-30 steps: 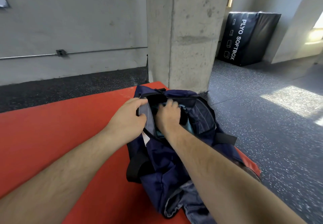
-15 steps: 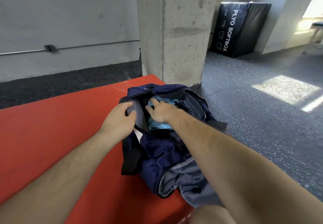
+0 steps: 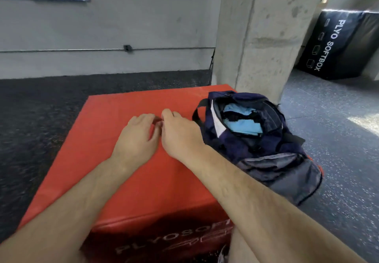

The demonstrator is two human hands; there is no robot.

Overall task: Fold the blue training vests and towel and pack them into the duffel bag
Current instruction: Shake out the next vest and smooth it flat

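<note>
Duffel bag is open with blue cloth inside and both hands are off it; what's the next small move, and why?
Probably reach the right hand to the bag and close its mouth: blue cloth lies inside, the top gapes, and no cloth shows on the box.

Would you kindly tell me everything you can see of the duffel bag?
The duffel bag is navy fabric with a grey end pocket and a black strap. It lies slumped on the right side of the red plyo box, top unzipped, with light blue fabric inside. The left hand and right hand sit beside it, gripping none of it.
</note>
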